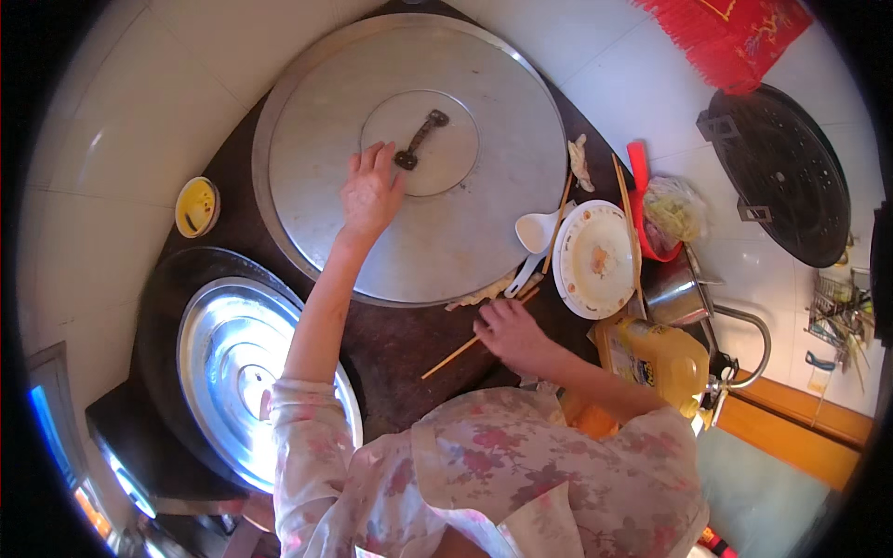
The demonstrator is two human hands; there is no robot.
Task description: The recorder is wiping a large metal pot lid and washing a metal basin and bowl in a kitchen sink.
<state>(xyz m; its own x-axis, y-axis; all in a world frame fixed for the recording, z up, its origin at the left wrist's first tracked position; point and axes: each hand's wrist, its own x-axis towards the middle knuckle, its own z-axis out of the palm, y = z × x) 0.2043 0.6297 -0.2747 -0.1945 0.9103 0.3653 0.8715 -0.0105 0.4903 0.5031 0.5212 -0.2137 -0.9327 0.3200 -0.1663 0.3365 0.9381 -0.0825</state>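
Note:
A large round metal lid [314,139] covers most of the dark stovetop before me. My left hand [372,187] is over the lid beside its dark handle [421,139], fingers spread and holding nothing; whether it touches the lid I cannot tell. Near the lid's front edge, my right hand [513,331] is on a pair of wooden chopsticks [446,360], which lie slanted under its fingers. Its grip is partly hidden. A cloth [481,298] shows at the lid's rim. White plates [598,261], stacked, stand to the right, with a white ladle [536,231] and more chopsticks [558,223] alongside.
A shiny metal lid [230,376] lies at the left, below a small yellow bowl [197,207]. To the right stand an oil jug [656,359], a metal pot [675,296], a red basket [656,247] holding a plastic bag, and a curved faucet [757,342]. A black pan [781,174] hangs on the wall.

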